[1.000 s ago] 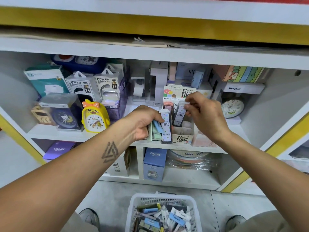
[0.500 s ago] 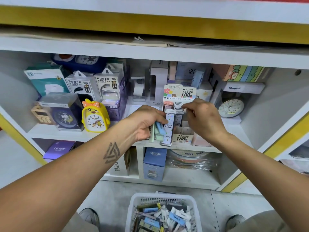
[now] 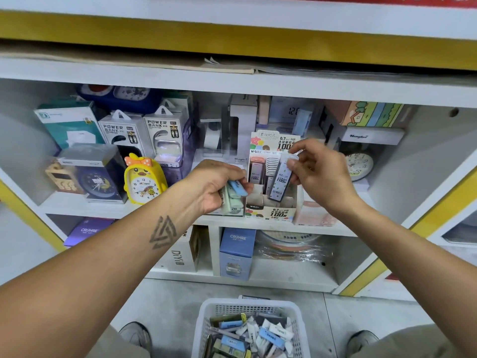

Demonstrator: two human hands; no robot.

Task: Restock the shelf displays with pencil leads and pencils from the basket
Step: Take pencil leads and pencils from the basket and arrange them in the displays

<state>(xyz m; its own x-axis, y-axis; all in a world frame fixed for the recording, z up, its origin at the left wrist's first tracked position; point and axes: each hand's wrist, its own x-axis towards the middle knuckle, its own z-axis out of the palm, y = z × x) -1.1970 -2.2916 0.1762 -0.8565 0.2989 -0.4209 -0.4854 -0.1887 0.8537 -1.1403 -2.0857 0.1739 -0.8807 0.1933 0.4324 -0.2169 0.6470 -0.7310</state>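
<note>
Left hand: the left hand (image 3: 214, 184) is curled round a small bundle of lead cases (image 3: 233, 193), green and blue ones, held just in front of the shelf edge (image 3: 322, 229).
Right hand: the right hand (image 3: 320, 174) pinches the top of one dark lead case (image 3: 280, 180) between thumb and fingertips.
Lead case: it hangs tilted, its lower end inside the display box (image 3: 273, 213), in the right-hand slot beside a row of white-capped cases (image 3: 272, 164).
Display box: it stands on the middle shelf, between the two hands, with a printed card rising behind it.
Basket: the white basket (image 3: 206, 329) sits on the floor below, between the person's shoes, holding a loose heap of lead cases and packets.
Shelf neighbours: a yellow duck clock (image 3: 143, 180) stands left of the left hand; a round white clock (image 3: 360, 165) stands behind the right hand.
</note>
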